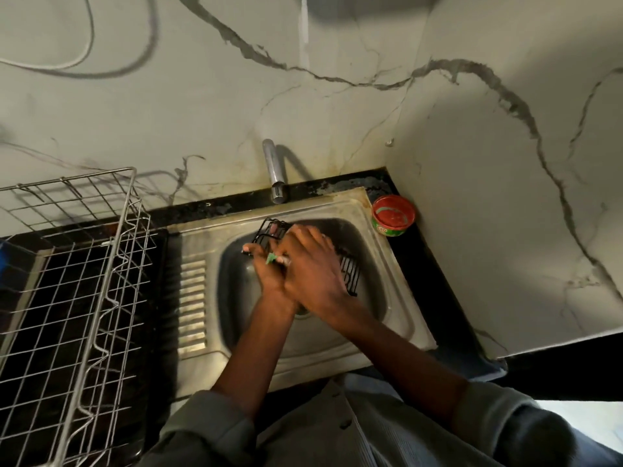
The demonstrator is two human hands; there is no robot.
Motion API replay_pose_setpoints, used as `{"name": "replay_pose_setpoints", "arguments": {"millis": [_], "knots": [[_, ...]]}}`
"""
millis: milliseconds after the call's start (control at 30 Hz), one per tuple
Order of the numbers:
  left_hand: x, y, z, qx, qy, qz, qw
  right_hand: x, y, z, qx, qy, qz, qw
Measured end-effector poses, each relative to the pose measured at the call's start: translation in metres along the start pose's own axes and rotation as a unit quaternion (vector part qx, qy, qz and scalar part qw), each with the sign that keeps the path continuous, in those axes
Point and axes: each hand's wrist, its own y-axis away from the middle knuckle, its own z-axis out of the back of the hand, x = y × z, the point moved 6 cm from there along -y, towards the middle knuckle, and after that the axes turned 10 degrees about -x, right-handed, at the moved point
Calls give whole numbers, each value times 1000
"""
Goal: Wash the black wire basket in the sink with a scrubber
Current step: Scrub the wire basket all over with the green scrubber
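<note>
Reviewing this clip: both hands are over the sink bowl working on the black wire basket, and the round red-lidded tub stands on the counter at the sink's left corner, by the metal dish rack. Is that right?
Not quite. In the head view the red-lidded tub stands at the sink's back right corner, against the wall; the dish rack is on the left. Both hands, left hand and right hand, are over the bowl on the black wire basket.

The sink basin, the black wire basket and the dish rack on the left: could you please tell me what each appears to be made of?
The sink basin looks like stainless steel: dull grey sheen, pressed drain ridges, stained rim. The black wire basket seems to be thin metal wire with a black coating, matte and gridded. The dish rack appears to be bright plated or stainless wire, silvery and shiny. Coatings cannot be confirmed.
</note>
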Motion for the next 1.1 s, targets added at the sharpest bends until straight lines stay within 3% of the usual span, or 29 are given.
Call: {"name": "replay_pose_setpoints", "arguments": {"millis": [133, 200, 333, 467, 633, 733, 867, 967, 1100], "knots": [[9, 7, 0, 8, -101, -9, 995, -45, -19, 17, -16, 52, -152, 987], [11, 9, 3, 17, -131, -11, 991, -53, -25, 23, -11, 42, -179, 983], [6, 6, 14, 22, -123, -10, 992, -15, -12, 11, 64, -40, -82, 994], [-1, 11, 8, 52, -139, -26, 989, -34, -5, 17, 22, -11, -136, 990], [1, 15, 4, 58, -162, -28, 985, -25, 7, 5, 56, -12, -94, 994], [5, 20, 1, 45, -195, -33, 979, -42, 2, 8, 38, 11, -125, 991], [9, 28, -3, 40, -234, -39, 971, -32, -15, 17, 12, -49, -81, 995], [15, 36, -5, 50, -274, -27, 960, -45, -40, 18, -16, -48, -121, 991], [5, 30, -5, 52, -237, -12, 970, -24, -32, 25, 4, -32, -68, 997]]}}
